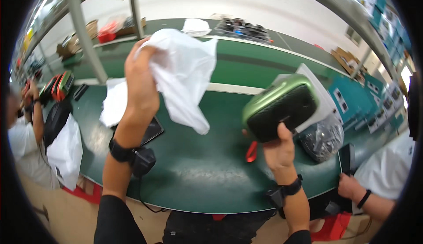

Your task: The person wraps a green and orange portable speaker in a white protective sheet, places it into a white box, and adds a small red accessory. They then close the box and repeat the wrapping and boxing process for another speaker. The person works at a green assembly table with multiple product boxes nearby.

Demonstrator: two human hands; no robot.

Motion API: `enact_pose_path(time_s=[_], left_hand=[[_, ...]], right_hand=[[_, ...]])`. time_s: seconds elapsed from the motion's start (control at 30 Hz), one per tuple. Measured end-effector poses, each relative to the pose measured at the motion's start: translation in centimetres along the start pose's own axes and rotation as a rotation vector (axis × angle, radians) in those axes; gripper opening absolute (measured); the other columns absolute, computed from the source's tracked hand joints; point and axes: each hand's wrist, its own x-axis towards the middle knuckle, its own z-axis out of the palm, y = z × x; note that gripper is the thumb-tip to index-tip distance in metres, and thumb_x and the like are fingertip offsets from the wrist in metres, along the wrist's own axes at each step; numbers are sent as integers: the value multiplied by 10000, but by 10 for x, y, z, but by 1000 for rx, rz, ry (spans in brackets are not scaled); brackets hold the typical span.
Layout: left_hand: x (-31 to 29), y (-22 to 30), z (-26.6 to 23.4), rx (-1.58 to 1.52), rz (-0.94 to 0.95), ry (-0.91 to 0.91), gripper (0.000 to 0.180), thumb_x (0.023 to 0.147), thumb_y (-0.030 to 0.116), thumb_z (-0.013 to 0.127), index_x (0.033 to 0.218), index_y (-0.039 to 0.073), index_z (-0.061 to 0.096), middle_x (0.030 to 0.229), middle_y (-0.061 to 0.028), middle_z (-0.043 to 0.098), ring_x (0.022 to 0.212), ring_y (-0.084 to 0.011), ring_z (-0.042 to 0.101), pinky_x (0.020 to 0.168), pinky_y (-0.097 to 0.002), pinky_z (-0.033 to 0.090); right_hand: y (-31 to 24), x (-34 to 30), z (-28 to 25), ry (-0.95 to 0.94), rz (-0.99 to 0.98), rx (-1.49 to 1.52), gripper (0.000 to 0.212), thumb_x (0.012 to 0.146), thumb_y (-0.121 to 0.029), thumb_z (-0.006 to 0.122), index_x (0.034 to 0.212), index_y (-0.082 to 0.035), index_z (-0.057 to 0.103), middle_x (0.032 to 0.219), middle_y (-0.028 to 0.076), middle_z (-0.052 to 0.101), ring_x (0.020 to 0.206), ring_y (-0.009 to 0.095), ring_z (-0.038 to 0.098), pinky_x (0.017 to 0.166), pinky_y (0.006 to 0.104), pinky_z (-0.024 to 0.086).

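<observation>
Raised at the left of centre, my left hand [142, 74] is closed on a thin white plastic bag [185, 63]. The bag hangs loose and crumpled over the bench, its lower corner dangling free. On the other side my right hand [280, 149] grips a green portable speaker [282, 107] from below, thumb on its black textured front. The fingers behind the speaker are mostly hidden. A red strap [251, 152] dangles beside it. The speaker is held up above the green bench, apart from the bag.
White sheets [115, 101] and a dark flat device [152, 131] lie left on the bench [198, 169]. A clear-wrapped dark item [324, 140] sits right, near teal printed boxes [352, 101]. Co-workers' hands [350, 186] are at both sides. A metal post [86, 32] stands left.
</observation>
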Motion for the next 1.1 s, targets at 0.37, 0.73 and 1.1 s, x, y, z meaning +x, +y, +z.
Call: enact_pose_path(time_s=[0.37, 0.73, 1.1], left_hand=[[-13, -10, 13, 87, -156, -36, 212, 999, 140, 572, 1161, 16, 630, 996, -38, 675, 901, -111, 629, 799, -256, 509], [2, -13, -2, 165, -90, -180, 172, 996, 85, 527, 1118, 16, 628, 1017, -31, 685, 902, -98, 642, 825, -242, 515], [-9, -10, 10, 362, 45, -221, 147, 941, 67, 568, 1038, 9, 661, 941, -4, 652, 808, -63, 574, 730, -214, 458]], right_hand=[[34, 10, 12, -120, -16, -356, 857, 804, -83, 860, 1492, -61, 350, 1401, 91, 508, 1320, 212, 507, 1125, 380, 422], [37, 3, 18, -327, -47, -868, 962, 784, -298, 907, 1494, -58, 305, 1370, 156, 531, 1299, 249, 530, 1105, 388, 421], [8, -11, 13, -214, -90, -1364, 966, 742, -616, 839, 1417, -51, 442, 1170, 209, 620, 1056, 386, 652, 890, 456, 542]])
